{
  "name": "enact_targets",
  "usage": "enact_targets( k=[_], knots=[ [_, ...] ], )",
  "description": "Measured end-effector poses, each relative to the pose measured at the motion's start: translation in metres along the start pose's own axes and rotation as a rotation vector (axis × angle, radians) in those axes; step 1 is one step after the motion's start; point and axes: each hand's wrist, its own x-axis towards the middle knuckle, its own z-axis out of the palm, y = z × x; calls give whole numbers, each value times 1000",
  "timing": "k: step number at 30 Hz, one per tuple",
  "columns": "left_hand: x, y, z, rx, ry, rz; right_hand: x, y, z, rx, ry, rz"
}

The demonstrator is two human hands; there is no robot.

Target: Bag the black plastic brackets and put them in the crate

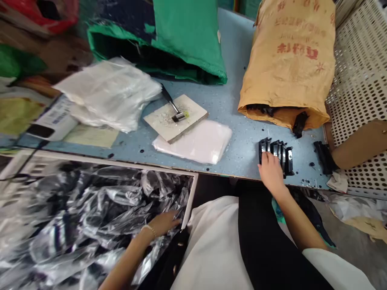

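Observation:
My right hand point(271, 171) rests on a row of black plastic parts point(279, 154) standing side by side near the front edge of the blue table point(236, 112), fingers curled over them. My left hand point(165, 222) reaches down into a white crate point(190, 201) full of clear-bagged dark parts point(90, 217), lying flat on the bags near the crate's right wall, fingers stretched out.
A tan paper sack point(290, 60) lies open with black parts spilling out. A small hammer point(173, 108) lies on a grey board point(175, 117), above a stack of clear bags point(196, 141). Green sack point(187, 40), crumpled plastic point(109, 92), perforated white crates point(359, 80) at right.

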Motion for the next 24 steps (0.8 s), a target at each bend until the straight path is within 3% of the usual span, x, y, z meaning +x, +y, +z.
enact_targets(
  k=[2, 5, 7, 8, 11, 16, 20, 22, 24],
  knots=[
    [27, 35, -35, -94, 97, 116, 2, -13, 1, -42, -58, -72],
    [74, 108, -84, -181, 529, 331, 11, -26, -5, -50, -97, -121],
    [107, 152, -105, -92, 790, 319, 25, -22, -12, -86, -115, -244],
    [122, 168, -111, -12, 833, 266, 34, -17, -14, -110, -133, -343],
    [150, 183, -120, 97, 776, 160, 63, 3, -18, -149, -210, -601],
    [153, 155, -134, -75, 655, 192, 91, 17, -10, -104, -246, -644],
    [149, 147, -142, -231, 673, 192, 82, 20, -7, 116, -331, -489],
    [149, 149, -142, -261, 639, 218, 72, 19, -9, 399, -383, -340],
    [150, 153, -142, -265, 620, 203, 60, 9, -9, 839, -470, -204]
  ],
)
